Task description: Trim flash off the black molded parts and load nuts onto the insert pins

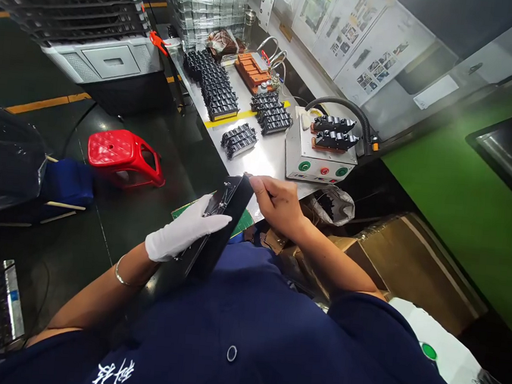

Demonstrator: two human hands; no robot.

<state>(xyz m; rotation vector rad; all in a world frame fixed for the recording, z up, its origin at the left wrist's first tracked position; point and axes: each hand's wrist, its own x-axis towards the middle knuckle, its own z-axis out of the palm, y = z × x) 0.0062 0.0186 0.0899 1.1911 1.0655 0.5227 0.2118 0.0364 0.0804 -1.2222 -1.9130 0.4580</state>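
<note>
My left hand (187, 228), in a white glove, is wrapped around a long black moulded plastic part (223, 237). The part is tilted in front of my chest, its flat dark side towards the right and small pins and clips along the other side. At its upper end my bare right hand (282, 203) is closed, thumb and curled fingers against the corner. Whether a small tool sits inside that fist is hidden. Below the part, a green mat (242, 223) shows at the table's near edge.
On the metal table (270, 157) stand rows of black moulded parts (214, 87), an orange fixture (253, 71) and a white control box (321, 162) with buttons, carrying two black parts. A red stool (118, 150) stands on the floor at left; cardboard boxes (392, 270) lie at right.
</note>
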